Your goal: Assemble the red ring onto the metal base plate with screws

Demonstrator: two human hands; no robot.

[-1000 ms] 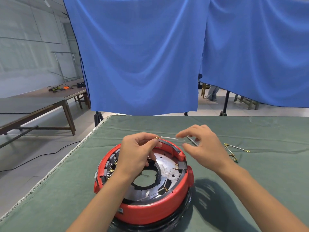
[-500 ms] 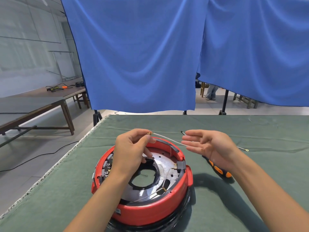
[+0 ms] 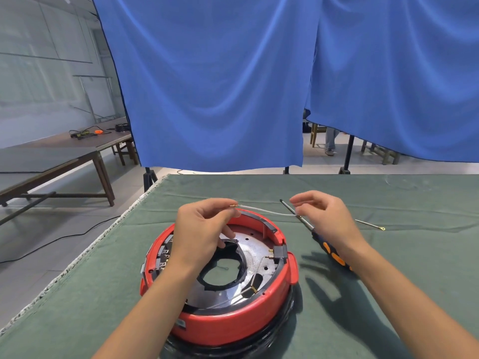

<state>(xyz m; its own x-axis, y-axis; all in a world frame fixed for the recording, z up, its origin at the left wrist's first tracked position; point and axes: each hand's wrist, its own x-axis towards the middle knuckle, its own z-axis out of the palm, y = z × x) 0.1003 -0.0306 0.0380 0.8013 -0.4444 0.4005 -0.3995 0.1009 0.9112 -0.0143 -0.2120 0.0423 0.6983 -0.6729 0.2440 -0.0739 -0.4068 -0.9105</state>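
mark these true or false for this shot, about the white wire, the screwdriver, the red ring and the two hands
1. The left hand pinches one end of the white wire. True.
2. The right hand grips the screwdriver by its handle. False: the screwdriver lies on the green cloth, under that hand.
3. The red ring sits around the metal base plate. True.
4. The white wire lies flat on the cloth. False: it hangs in the air between the hands.
5. Another wire with a ring terminal lies right of the right hand. True.

Left hand [image 3: 201, 229] pinched, right hand [image 3: 328, 218] loosely curled, both raised.
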